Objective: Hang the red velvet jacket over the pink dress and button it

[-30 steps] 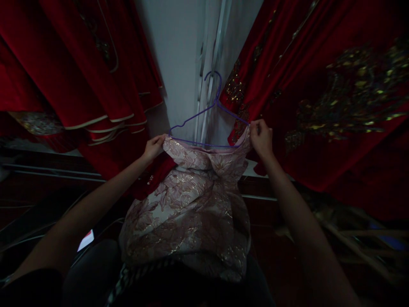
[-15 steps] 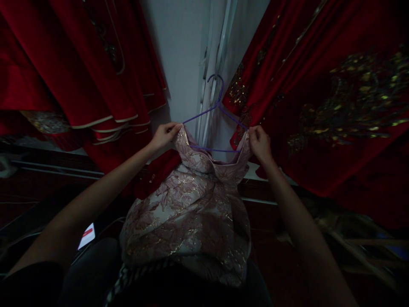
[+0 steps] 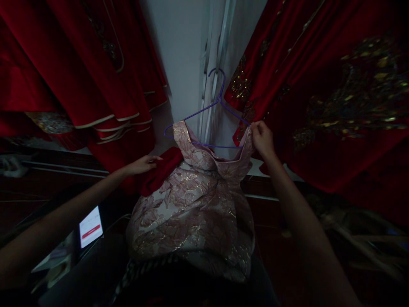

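Observation:
A pale pink dress [image 3: 191,204] with a shiny floral pattern lies across my lap, its top turned away from me. Through its shoulder straps runs a thin purple hanger [image 3: 204,111], hook pointing up and away. My right hand [image 3: 262,138] pinches the right strap of the dress at the hanger's right end. My left hand [image 3: 143,164] is off the dress, fingers stretched out beside a red cloth [image 3: 162,170] at the dress's left edge; contact with that cloth cannot be made out. The hanger's left end sticks out past the left strap.
Long red garments [image 3: 108,85] with pale piping hang at the left. Another red garment [image 3: 287,106] with gold sequins hangs at the right. Between them stands a pale wall [image 3: 185,51]. A lit phone [image 3: 90,228] lies by my left leg, with a cable near it.
My left hand has let go of the left strap and moved down and left. More of the hanger's left end and the phone now show. My right hand keeps its hold.

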Motion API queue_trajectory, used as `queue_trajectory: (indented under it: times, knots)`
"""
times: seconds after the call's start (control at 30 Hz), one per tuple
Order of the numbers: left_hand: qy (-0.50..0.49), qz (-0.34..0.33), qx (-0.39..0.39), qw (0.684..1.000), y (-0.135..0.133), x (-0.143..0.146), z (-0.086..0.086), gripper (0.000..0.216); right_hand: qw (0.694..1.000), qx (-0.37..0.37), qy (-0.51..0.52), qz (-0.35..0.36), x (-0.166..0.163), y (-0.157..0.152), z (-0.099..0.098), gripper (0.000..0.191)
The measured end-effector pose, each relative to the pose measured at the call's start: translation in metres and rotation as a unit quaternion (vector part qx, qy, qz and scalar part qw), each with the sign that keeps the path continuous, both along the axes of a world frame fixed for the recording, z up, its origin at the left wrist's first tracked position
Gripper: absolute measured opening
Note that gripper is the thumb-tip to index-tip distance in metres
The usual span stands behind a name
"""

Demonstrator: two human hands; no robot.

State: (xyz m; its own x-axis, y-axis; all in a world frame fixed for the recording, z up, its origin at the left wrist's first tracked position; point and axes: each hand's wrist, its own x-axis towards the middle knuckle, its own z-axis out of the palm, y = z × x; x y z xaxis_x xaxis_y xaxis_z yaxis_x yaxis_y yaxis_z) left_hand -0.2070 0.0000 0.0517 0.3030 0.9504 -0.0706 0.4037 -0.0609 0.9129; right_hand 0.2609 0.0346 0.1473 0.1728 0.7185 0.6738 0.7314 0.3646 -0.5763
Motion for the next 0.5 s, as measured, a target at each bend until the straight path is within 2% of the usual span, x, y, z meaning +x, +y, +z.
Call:
queue_trajectory:
  times: [0.1, 0.17, 0.23, 0.27, 0.33, 0.43, 0.5]
  knots:
    - [0.000, -0.014, -0.136, 0.991, 0.009, -0.012, 0.007, 0.041, 1.000, 0.007, 0.009, 0.002, -0.001, 0.002, -0.001, 0.036]
    - [-0.046, 0.017, -0.161, 0.986, 0.018, -0.015, 0.013, 0.046, 1.000, 0.013, 0.014, 0.002, -0.001, 0.003, -0.002, 0.037]
    - [-0.122, 0.086, -0.107, 0.983, 0.032, -0.012, 0.027, 0.045, 1.000, 0.014, 0.020, 0.007, -0.002, 0.005, -0.003, 0.038]
    - [-0.148, 0.127, -0.056, 0.979, 0.041, -0.009, 0.037, 0.040, 1.000, 0.015, 0.023, 0.013, -0.002, 0.005, -0.003, 0.038]
    - [-0.160, 0.148, -0.010, 0.976, 0.060, 0.004, 0.064, 0.033, 0.999, 0.017, 0.026, 0.023, -0.004, 0.006, -0.004, 0.039]
    - [-0.107, 0.185, 0.086, 0.973, 0.079, 0.037, 0.108, 0.028, 0.999, 0.024, 0.025, 0.006, -0.010, 0.001, -0.003, 0.041]
    - [-0.070, 0.174, 0.147, 0.971, 0.082, 0.066, 0.130, 0.023, 0.999, 0.041, 0.020, -0.024, -0.016, -0.006, -0.002, 0.041]
